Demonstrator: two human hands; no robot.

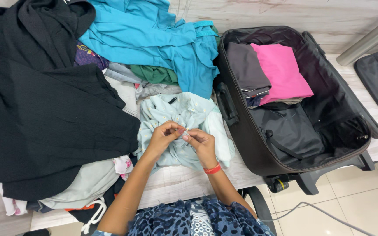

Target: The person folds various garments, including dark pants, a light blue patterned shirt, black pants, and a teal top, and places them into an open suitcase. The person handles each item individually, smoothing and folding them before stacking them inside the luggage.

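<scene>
A pale wooden table (285, 17) is heaped with clothes beside an open black suitcase (294, 131). Both hands meet over a light blue shirt (184, 113) lying just ahead of the person. The left hand (162, 137) and right hand (202, 144) pinch its front together, fingertips touching, equally near.

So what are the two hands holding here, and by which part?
Both the left hand and right hand pinch the pale mint-green fabric shirt with small yellow dots at its front middle; fingertips meet on a fold, possibly at a button, too small to tell.
</scene>
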